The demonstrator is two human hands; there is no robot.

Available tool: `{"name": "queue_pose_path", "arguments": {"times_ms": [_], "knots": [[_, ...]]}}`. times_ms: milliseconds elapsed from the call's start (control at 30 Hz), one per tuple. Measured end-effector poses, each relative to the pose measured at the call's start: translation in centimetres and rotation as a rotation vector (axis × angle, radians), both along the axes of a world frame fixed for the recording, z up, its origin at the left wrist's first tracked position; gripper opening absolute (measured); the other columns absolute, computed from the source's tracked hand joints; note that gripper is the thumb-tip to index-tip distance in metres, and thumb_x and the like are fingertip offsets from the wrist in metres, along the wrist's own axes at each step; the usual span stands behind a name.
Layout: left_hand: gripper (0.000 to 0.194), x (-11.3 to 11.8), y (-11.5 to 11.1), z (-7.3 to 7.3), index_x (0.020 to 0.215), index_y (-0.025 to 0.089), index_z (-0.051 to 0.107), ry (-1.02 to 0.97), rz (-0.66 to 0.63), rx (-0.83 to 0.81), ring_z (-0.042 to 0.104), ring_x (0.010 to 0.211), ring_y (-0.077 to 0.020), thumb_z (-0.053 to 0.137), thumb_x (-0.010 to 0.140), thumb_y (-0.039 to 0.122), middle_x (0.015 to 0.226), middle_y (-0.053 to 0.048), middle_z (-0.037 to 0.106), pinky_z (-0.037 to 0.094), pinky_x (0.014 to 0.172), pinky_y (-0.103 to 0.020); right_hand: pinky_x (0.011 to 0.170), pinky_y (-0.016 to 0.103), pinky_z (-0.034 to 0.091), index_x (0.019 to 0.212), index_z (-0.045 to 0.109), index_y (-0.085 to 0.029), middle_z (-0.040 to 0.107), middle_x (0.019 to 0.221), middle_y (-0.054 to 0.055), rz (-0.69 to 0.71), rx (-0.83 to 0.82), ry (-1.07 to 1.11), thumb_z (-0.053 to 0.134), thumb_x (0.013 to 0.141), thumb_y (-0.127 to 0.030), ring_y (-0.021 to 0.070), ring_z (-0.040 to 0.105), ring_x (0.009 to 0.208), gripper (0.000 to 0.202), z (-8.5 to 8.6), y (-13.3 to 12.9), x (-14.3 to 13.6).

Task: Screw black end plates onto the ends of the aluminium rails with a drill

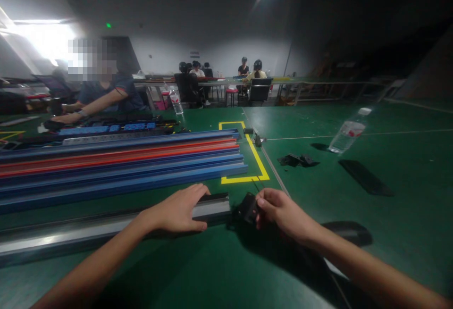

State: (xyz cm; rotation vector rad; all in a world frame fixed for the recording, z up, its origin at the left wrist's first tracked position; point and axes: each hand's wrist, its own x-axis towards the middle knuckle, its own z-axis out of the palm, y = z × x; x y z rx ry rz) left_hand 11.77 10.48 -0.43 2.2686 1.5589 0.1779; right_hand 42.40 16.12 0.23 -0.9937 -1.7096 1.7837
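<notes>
My left hand [176,209] is closed over a long silver-and-black metal channel [88,230] near its right end, thumb on the near side and fingers on the far side. Just off that end, my right hand [285,213] pinches a small black plastic part [247,209], which looks like an end piece. Two thin dark prongs or wires stick up from it. Whether the part touches the channel I cannot tell. Behind lie several long blue channels [198,173] and a red channel [184,148], side by side.
Yellow tape [261,162] marks the green table [399,233]. Right of it lie small black parts [297,159], a dark flat phone-like object [366,178] and a water bottle [348,134]. A dark rounded object [348,232] sits beside my right forearm. A co-worker [109,94] works at the far left.
</notes>
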Motion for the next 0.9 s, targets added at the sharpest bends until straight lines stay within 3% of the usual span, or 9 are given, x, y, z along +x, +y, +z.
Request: {"name": "queue_pose_path", "arguments": {"times_ms": [67,200,267,333,400,467,600,767,900], "knots": [[0.065,-0.3,0.0,0.1,0.124,0.022,0.048,0.009,-0.008,-0.018,0.058,0.108,-0.0274,0.072,0.072,0.053,0.125,-0.008,0.057,0.046,0.092,-0.038,0.066,0.036,0.058,0.086,0.051,-0.021,0.063,0.077,0.001,-0.007,-0.015,-0.067,0.062,0.084,-0.058,0.0180,0.067,0.066,0.039,-1.0,-1.1,-0.6],[0.065,-0.7,0.3,0.3,0.123,0.021,0.047,-0.022,-0.030,-0.080,0.059,0.105,-0.0257,0.072,0.069,0.049,0.121,-0.007,0.058,0.047,0.088,-0.034,0.063,0.041,0.060,0.091,0.051,-0.019,0.065,0.075,0.005,-0.011,0.006,-0.278,0.049,0.092,-0.037,0.0231,0.071,0.066,0.018,-2.4,-1.9,-1.0],[0.065,-0.8,0.5,0.2,0.121,0.021,0.047,-0.039,-0.036,-0.101,0.059,0.102,-0.0251,0.073,0.069,0.050,0.119,-0.006,0.058,0.046,0.085,-0.034,0.064,0.047,0.060,0.103,0.056,-0.015,0.069,0.081,0.012,-0.022,0.096,-0.364,0.047,0.091,-0.027,0.0285,0.073,0.070,0.019,-2.5,-2.2,-0.9],[0.065,-0.8,0.6,-0.1,0.120,0.022,0.046,-0.049,-0.041,-0.100,0.058,0.100,-0.0252,0.073,0.070,0.051,0.117,-0.006,0.058,0.045,0.083,-0.035,0.080,0.054,0.059,0.126,0.054,-0.008,0.067,0.114,0.027,-0.075,0.404,-0.491,0.048,0.089,-0.022,0.0372,0.071,0.099,0.040,-2.6,-2.9,-0.8],[0.065,-0.9,0.7,-0.4,0.120,0.022,0.046,-0.051,-0.044,-0.087,0.058,0.099,-0.0251,0.074,0.070,0.052,0.117,-0.006,0.058,0.045,0.082,-0.036,0.099,0.057,0.052,0.147,0.038,-0.002,0.042,0.149,0.034,-0.143,0.803,-0.641,0.048,0.089,-0.019,0.0432,0.052,0.132,0.061,-2.8,-3.9,-0.8],[0.064,-0.9,0.7,-0.6,0.120,0.022,0.046,-0.049,-0.044,-0.070,0.058,0.098,-0.0250,0.073,0.070,0.051,0.117,-0.007,0.058,0.044,0.082,-0.036,0.106,0.058,0.047,0.153,0.025,0.006,0.031,0.155,0.037,-0.158,1.040,-0.767,0.051,0.090,-0.023,0.0465,0.039,0.141,0.074,-3.1,-4.9,-1.2],[0.062,-0.8,0.6,-0.6,0.118,0.021,0.046,-0.044,-0.053,-0.055,0.057,0.098,-0.0250,0.073,0.071,0.051,0.116,-0.007,0.058,0.043,0.082,-0.036,0.098,0.058,0.054,0.149,0.030,0.012,0.054,0.136,0.039,-0.075,1.085,-0.910,0.062,0.087,-0.037,0.0480,0.053,0.128,0.086,-3.8,-5.6,-2.2],[0.062,-0.6,0.7,-0.4,0.116,0.022,0.046,-0.050,-0.043,-0.067,0.057,0.094,-0.0240,0.074,0.070,0.053,0.114,-0.006,0.058,0.043,0.077,-0.034,0.098,0.055,0.054,0.145,0.039,0.012,0.056,0.134,0.036,-0.061,1.111,-0.968,0.051,0.093,-0.020,0.0431,0.060,0.120,0.062,-4.5,-4.7,-2.7],[0.059,-0.7,0.7,-0.4,0.114,0.022,0.047,-0.053,-0.048,-0.082,0.057,0.093,-0.0239,0.073,0.071,0.053,0.112,-0.006,0.059,0.042,0.075,-0.034,0.104,0.054,0.050,0.147,0.038,0.008,0.055,0.135,0.035,-0.066,1.062,-0.903,0.046,0.096,-0.018,0.0416,0.056,0.125,0.058,-5.0,-4.3,-2.3]]}}
